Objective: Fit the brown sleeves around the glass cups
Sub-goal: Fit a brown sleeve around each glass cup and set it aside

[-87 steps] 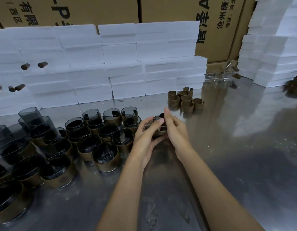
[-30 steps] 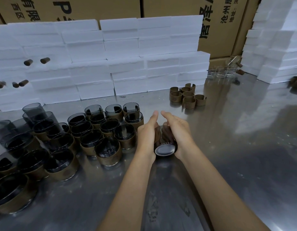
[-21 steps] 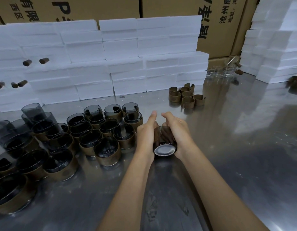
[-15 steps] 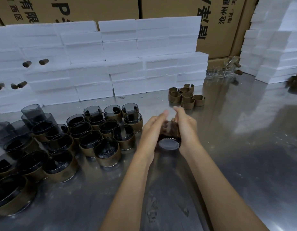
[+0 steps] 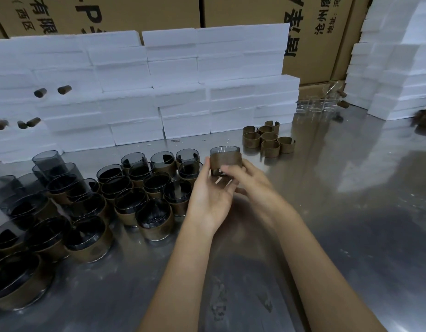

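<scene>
Now I have 1 glass cup up off the steel table, upright, with a brown sleeve wrapped round its middle; a strip of glass shows above the sleeve and a little below it. My left hand cups it from the left and underneath, thumb pressed on the sleeve's left side, fingers half curled beneath the base. My right hand pinches the lower right of the cup with its fingertips. I judge the fitting of this one as good as done, so the step in hand is the last check and seating. The next move, I think, calls for setting it down upright at the right edge of the finished sleeved cups, which stand packed close, without knocking the nearest ones, then reaching for 1 of the spare sleeves that stand just beyond. Those finished cups look empty, dark glass only. At the far left a few taller cups stand bare or nested; I cannot tell which. Clear glasses wait far back by the foam blocks.
</scene>
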`<action>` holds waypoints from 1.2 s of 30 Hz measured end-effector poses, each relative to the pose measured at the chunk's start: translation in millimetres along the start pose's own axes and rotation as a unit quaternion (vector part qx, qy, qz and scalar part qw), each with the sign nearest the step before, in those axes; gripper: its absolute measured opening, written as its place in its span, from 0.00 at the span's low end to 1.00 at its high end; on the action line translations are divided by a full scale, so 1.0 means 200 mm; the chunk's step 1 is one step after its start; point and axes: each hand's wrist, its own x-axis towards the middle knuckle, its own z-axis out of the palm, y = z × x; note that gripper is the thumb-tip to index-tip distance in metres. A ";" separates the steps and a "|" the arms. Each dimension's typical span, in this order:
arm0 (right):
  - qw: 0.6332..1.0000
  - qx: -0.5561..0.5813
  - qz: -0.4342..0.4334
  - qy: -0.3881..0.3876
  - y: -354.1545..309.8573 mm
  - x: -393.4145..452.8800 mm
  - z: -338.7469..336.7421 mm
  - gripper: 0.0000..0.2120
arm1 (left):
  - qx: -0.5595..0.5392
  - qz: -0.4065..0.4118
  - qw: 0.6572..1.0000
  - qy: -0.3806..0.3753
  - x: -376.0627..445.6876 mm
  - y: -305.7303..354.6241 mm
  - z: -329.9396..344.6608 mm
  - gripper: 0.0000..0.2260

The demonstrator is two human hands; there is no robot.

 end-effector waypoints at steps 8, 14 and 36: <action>0.932 -0.265 -0.180 0.170 0.08 0.00 0.08 0.36 | 0.091 0.021 0.995 0.044 0.02 0.00 -0.03 0.25; 0.902 -0.312 -0.219 0.204 0.09 0.02 0.09 0.37 | 0.160 0.047 0.985 0.048 0.02 0.01 -0.03 0.22; 0.906 -0.420 -0.041 0.024 0.16 0.02 0.06 0.45 | 0.443 0.226 0.866 0.057 -0.03 0.00 -0.02 0.18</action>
